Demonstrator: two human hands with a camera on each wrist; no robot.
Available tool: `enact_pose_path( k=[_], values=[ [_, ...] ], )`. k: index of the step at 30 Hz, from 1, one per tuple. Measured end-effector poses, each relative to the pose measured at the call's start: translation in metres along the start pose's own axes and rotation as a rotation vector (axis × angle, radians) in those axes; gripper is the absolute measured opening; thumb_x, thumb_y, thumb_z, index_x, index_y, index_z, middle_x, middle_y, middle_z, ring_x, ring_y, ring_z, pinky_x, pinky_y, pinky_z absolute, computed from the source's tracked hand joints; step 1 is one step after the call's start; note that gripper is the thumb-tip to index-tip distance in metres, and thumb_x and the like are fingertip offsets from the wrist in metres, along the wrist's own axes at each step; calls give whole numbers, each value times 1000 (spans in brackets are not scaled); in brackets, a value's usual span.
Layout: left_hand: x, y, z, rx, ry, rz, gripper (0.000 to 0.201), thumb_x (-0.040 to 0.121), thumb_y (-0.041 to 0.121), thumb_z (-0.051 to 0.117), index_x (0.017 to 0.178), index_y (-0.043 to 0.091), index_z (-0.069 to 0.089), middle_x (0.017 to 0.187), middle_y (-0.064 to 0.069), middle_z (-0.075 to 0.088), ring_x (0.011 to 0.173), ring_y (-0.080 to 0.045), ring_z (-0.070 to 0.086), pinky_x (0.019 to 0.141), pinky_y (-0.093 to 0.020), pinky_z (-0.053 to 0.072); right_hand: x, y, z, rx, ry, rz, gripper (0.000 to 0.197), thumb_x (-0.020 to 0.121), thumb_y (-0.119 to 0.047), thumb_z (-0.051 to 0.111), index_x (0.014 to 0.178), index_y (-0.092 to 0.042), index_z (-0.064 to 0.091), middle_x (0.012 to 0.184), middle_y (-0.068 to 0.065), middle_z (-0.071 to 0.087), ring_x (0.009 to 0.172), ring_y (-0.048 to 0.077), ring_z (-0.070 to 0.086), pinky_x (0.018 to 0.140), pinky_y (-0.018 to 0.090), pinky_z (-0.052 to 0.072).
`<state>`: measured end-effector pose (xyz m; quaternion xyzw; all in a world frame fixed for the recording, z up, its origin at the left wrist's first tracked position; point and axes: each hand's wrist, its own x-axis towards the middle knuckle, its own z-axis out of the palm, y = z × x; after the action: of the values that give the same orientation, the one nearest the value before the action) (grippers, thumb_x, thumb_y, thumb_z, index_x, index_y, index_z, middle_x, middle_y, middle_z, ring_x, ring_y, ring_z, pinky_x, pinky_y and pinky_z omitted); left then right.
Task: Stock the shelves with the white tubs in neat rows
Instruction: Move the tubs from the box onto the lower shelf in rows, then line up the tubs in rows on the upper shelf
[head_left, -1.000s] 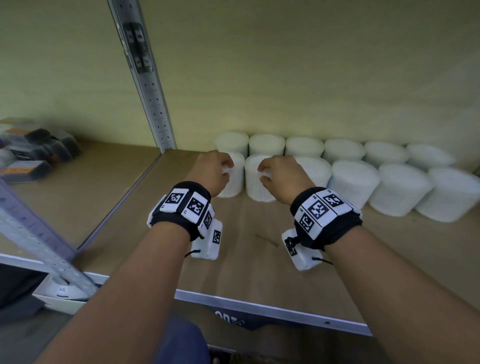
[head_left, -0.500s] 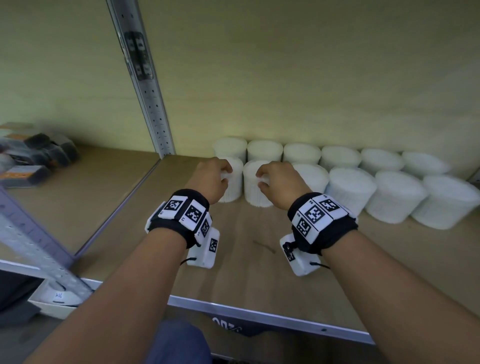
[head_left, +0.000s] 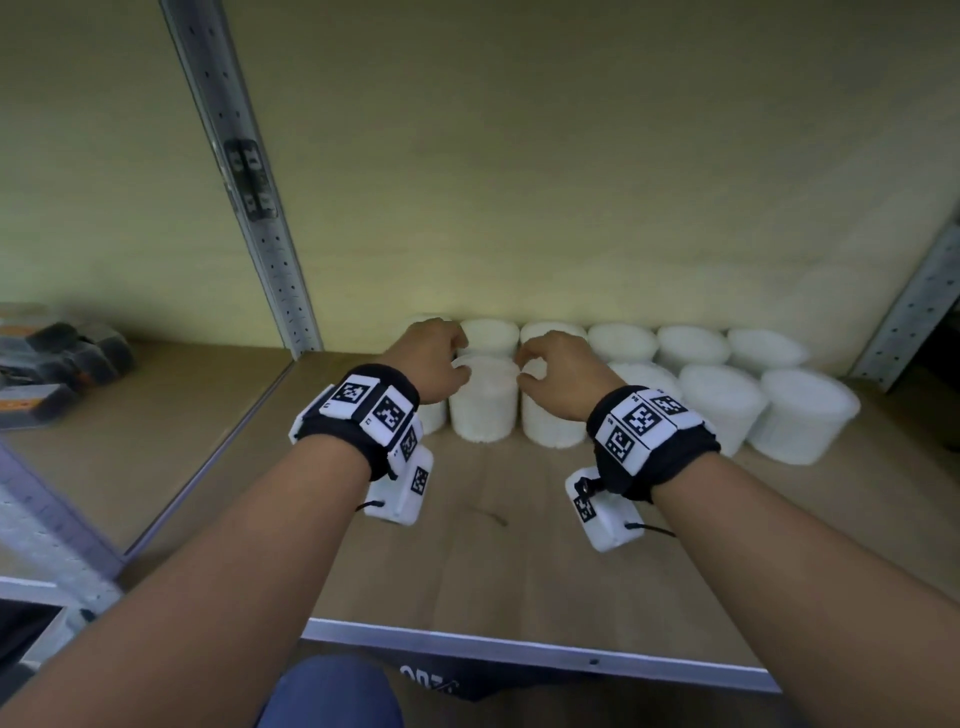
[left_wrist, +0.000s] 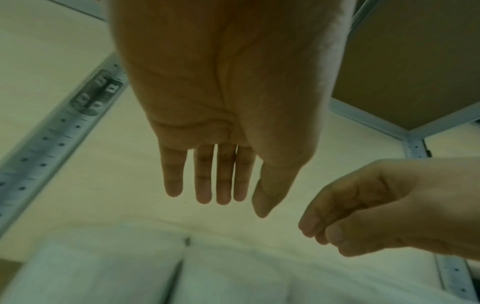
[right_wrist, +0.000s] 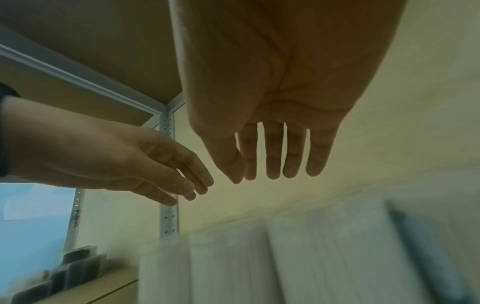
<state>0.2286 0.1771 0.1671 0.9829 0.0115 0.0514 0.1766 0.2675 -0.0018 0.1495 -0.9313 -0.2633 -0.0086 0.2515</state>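
Half a second ago both hands were curled onto the tops of two front-row white tubs; now they have let go. The left hand (left_wrist: 223, 127) hangs above the tubs with fingers straight and nothing in it, and the right hand (right_wrist: 280, 107) is equally relaxed and empty (both wrist views show clear air under the fingertips). That suggests the pair just set down is placed, so the front row has grown leftward and the next step is probably fetching more stock.

The white tubs (head_left: 483, 397) stand on the wooden shelf (head_left: 467, 561) in two rows against the back wall, just right of the perforated metal upright (head_left: 270, 260), the front row touching the back one.

The left hand covers the leftmost tubs in the head view, so whether they sit square in line cannot be judged. The wrist views blur the tubs into pale ribbed shapes. Beyond the upright, dark packages (head_left: 57, 358) are too blurred to identify, and the tub supply is out of sight.
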Motion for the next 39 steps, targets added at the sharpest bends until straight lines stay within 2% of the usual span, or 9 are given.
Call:
enact_pose_path(
  k=[7,13,21,24,29,39],
  values=[
    [18,79,12,-61,-16,112,42,90,30,59,127,12,53,129,-6,54,117,-22,52,90,-24,39,-27,62,-61,-65,43,158,32,91,-24,58,121,-13,62,129,8,57,119,24,53,98,29,42],
    [39,150,44,-95,-102,201,44,89,31,60,128,13,52,130,-6,52,118,-23,51,89,-25,39,-57,127,-107,-127,59,313,34,93,-26,57,124,-12,59,133,8,54,123,23,51,100,29,40],
    [68,223,99,-112,-191,248,53,88,34,60,134,12,47,138,-8,45,126,-24,46,102,-32,40,-80,196,-128,-144,54,492,39,93,-32,55,127,-13,56,136,8,52,125,24,49,104,32,40],
    [80,236,116,-85,-207,234,57,88,38,59,136,11,45,141,-9,43,130,-25,44,107,-36,39,-80,212,-128,-164,35,519,43,94,-34,55,130,-12,55,137,9,51,125,25,49,104,33,41],
    [89,239,141,-45,-192,222,56,87,46,58,131,10,51,137,-9,47,125,-25,47,104,-39,41,-75,226,-121,-263,-7,521,51,93,-43,52,135,-13,52,136,13,48,125,29,46,103,35,40],
    [91,235,150,-20,-149,242,54,88,46,58,130,12,52,135,-8,46,126,-25,44,106,-41,39,-71,229,-118,-312,-26,490,50,96,-41,49,136,-12,49,136,15,46,128,31,40,105,36,35]
  ],
)
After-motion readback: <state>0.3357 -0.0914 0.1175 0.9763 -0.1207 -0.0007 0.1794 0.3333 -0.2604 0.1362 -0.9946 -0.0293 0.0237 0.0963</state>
